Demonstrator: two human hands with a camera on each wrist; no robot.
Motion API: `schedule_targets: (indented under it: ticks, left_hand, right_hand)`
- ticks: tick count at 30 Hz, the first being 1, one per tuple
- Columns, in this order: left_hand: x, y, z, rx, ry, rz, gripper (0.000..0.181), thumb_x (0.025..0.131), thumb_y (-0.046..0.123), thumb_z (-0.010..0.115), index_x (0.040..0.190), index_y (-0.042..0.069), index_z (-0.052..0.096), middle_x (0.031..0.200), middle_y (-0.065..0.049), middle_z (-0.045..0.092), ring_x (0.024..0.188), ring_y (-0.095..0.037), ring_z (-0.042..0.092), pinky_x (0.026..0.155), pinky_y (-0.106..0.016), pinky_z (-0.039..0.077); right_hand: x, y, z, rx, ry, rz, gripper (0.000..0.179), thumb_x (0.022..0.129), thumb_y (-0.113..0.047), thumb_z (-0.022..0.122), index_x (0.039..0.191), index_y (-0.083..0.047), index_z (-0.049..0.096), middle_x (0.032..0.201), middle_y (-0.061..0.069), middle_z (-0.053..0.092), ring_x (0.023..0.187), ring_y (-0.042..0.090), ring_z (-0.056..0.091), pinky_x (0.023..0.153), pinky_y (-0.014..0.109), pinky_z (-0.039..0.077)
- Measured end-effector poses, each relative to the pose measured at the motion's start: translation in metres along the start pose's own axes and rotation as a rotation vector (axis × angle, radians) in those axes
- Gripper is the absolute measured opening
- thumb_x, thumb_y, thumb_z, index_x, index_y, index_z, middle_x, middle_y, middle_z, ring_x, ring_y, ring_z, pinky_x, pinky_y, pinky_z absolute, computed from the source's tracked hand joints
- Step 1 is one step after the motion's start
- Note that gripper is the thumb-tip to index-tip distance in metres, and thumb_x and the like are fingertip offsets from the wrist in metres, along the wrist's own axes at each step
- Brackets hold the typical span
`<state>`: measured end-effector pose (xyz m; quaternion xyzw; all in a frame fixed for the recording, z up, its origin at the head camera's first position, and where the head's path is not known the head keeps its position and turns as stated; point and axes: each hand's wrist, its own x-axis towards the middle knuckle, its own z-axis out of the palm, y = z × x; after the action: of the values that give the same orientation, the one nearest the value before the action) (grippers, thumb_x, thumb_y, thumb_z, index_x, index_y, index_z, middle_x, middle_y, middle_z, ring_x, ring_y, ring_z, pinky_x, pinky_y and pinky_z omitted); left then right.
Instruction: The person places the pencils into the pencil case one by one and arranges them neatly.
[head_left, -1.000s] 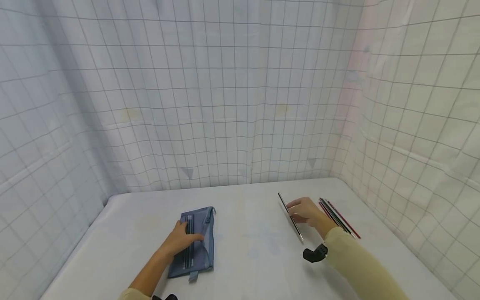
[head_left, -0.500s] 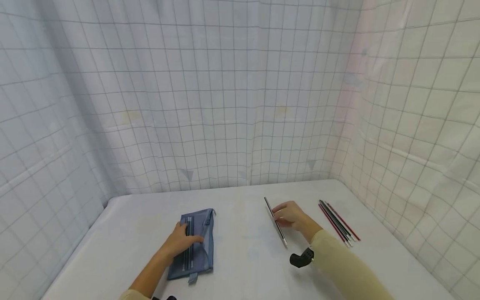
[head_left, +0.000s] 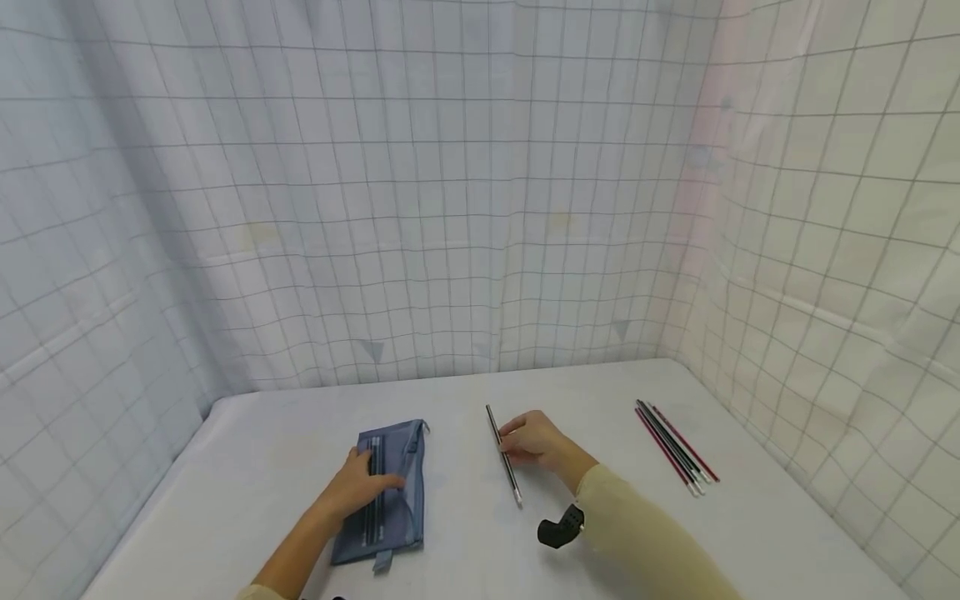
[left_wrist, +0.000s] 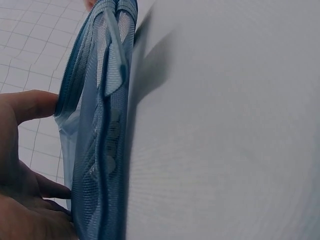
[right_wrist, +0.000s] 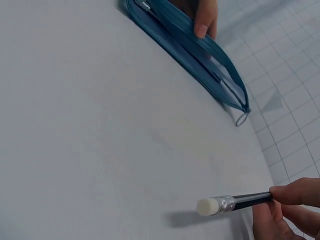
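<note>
A blue mesh pencil case point(head_left: 395, 500) lies on the left half of the white table. My left hand point(head_left: 358, 485) grips its upper layer, thumb point(left_wrist: 37, 104) at the zip edge and fingers farther back. In the right wrist view the zipped mouth point(right_wrist: 220, 55) gapes, and pens or pencils show inside. Between thumb and fingers, my right hand point(head_left: 536, 439) pinches a dark pencil point(head_left: 505, 458) near its middle. The pencil's white eraser point(right_wrist: 207, 206) points toward the near side, and its shadow falls on the table beneath. A gap separates it from the case.
Several red and black pencils point(head_left: 675, 446) with white erasers lie side by side on the right of the table point(head_left: 585, 387). White grid-patterned sheets point(head_left: 450, 208) hang around the back and both sides.
My right hand has carried the dark pencil leftward, away from the loose pencils and closer to the case. The left hand has stayed on the pencil case.
</note>
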<state>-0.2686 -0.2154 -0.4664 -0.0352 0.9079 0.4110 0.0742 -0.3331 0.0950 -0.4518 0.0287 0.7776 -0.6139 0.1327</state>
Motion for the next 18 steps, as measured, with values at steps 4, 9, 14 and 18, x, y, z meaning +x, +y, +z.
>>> schedule_targets:
  ticks: [4, 9, 14, 18]
  left_hand:
    - [-0.001, 0.000, -0.002, -0.010, -0.010, 0.001, 0.107, 0.088, 0.045, 0.075, 0.153, -0.020, 0.020, 0.159, -0.046, 0.000, 0.144, -0.065, 0.007, 0.114, -0.073, 0.015]
    - [-0.002, 0.000, -0.003, -0.018, -0.015, -0.007, 0.107, 0.089, 0.045, 0.075, 0.153, -0.020, 0.019, 0.159, -0.045, -0.001, 0.144, -0.065, 0.007, 0.113, -0.073, 0.014]
    - [-0.003, 0.002, -0.002, -0.015, 0.001, -0.010, 0.107, 0.088, 0.045, 0.075, 0.153, -0.019, 0.020, 0.159, -0.044, 0.000, 0.144, -0.064, 0.008, 0.114, -0.073, 0.015]
    - [-0.003, 0.001, -0.001, -0.013, 0.008, -0.013, 0.107, 0.088, 0.045, 0.075, 0.153, -0.019, 0.020, 0.160, -0.044, 0.001, 0.144, -0.064, 0.009, 0.114, -0.072, 0.016]
  right_hand:
    - [0.000, -0.005, 0.019, 0.007, -0.049, -0.013, 0.025, 0.087, 0.011, 0.074, 0.111, 0.006, 0.072, 0.093, 0.011, 0.069, 0.067, 0.014, 0.062, 0.060, 0.024, 0.056]
    - [0.000, -0.006, 0.041, 0.001, -0.084, -0.021, 0.021, 0.087, 0.010, 0.075, 0.107, 0.004, 0.073, 0.091, 0.012, 0.069, 0.065, 0.014, 0.061, 0.057, 0.024, 0.056]
    - [-0.004, -0.006, 0.062, -0.031, -0.096, -0.037, 0.019, 0.086, 0.009, 0.076, 0.103, 0.003, 0.074, 0.089, 0.011, 0.068, 0.062, 0.014, 0.060, 0.054, 0.023, 0.054]
    - [-0.006, -0.005, 0.074, -0.028, -0.115, -0.049, 0.018, 0.085, 0.010, 0.076, 0.102, 0.003, 0.075, 0.087, 0.011, 0.069, 0.062, 0.013, 0.060, 0.052, 0.023, 0.053]
